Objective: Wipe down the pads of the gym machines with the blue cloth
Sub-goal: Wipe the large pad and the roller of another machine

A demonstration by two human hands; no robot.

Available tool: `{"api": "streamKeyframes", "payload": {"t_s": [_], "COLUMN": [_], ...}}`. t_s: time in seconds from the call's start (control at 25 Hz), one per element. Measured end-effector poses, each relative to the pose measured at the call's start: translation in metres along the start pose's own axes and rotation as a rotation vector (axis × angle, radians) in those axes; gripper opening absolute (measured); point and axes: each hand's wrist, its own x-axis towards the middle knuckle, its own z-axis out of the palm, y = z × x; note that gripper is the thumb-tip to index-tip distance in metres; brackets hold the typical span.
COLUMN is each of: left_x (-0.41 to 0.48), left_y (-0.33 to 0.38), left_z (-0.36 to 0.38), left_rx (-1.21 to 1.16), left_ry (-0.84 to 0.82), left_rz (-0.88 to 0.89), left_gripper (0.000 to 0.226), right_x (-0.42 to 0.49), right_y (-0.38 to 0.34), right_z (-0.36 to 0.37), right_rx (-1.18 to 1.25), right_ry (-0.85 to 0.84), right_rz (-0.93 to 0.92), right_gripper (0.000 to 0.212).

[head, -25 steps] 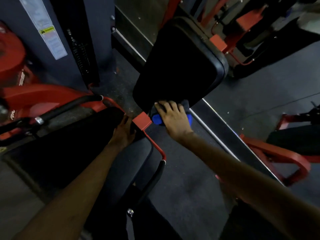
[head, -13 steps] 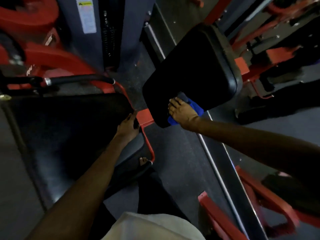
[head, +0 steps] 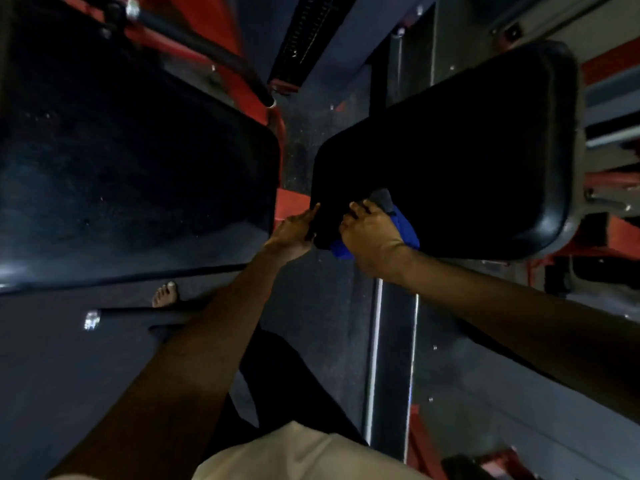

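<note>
A long black pad (head: 467, 150) runs from the centre up to the right. My right hand (head: 372, 233) presses the blue cloth (head: 403, 230) against the pad's near end, fingers curled over the bunched fabric. My left hand (head: 294, 232) touches the pad's near left corner, with its fingers partly hidden under the edge. A second, wider black pad (head: 138, 174) fills the left side.
Red frame tubing (head: 278, 128) and a black handle bar (head: 207, 50) stand between and above the pads. A weight stack column (head: 304, 32) rises at top centre. A metal floor rail (head: 375, 358) runs down the dark floor. My bare foot (head: 165, 295) shows below the left pad.
My view has swung down and closer over the pads. My left hand has left the left pad and moved across to the right pad's corner. My right hand stays on the cloth.
</note>
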Motion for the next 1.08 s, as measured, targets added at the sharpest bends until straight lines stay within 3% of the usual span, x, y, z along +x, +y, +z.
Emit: {"api": "streamKeyframes", "payload": {"t_s": [0.16,0.28,0.4,0.64,0.84,0.92,1.08], "left_x": [-0.008,-0.022,-0.035,-0.042,-0.041,-0.038,-0.039], "left_y": [-0.057,-0.115,-0.148,-0.146,-0.161,-0.165,-0.158], "left_z": [-0.033,-0.068,-0.074,-0.065,-0.058,-0.055,-0.056], "left_rx": [0.294,0.455,0.63,0.63,0.687,0.684,0.685], "left_ry": [0.138,0.005,-0.082,-0.018,-0.012,0.013,0.007], "left_rz": [-0.105,-0.281,-0.301,-0.296,-0.277,-0.269,-0.299], "left_gripper": [0.078,0.087,0.096,0.096,0.096,0.096,0.097], "right_x": [0.01,0.036,0.077,0.068,0.125,0.133,0.157], "right_y": [-0.001,-0.023,-0.056,-0.044,-0.083,-0.08,-0.023], "right_z": [0.007,0.011,0.013,0.037,0.041,0.031,0.001], "right_rx": [-0.125,-0.161,-0.143,-0.122,-0.133,-0.085,-0.016], "right_ry": [-0.032,-0.041,-0.079,-0.02,-0.073,-0.109,0.052], "right_rz": [-0.047,-0.075,-0.086,-0.15,-0.193,-0.134,0.072], "right_gripper": [0.057,0.051,0.047,0.048,0.037,0.038,0.056]}}
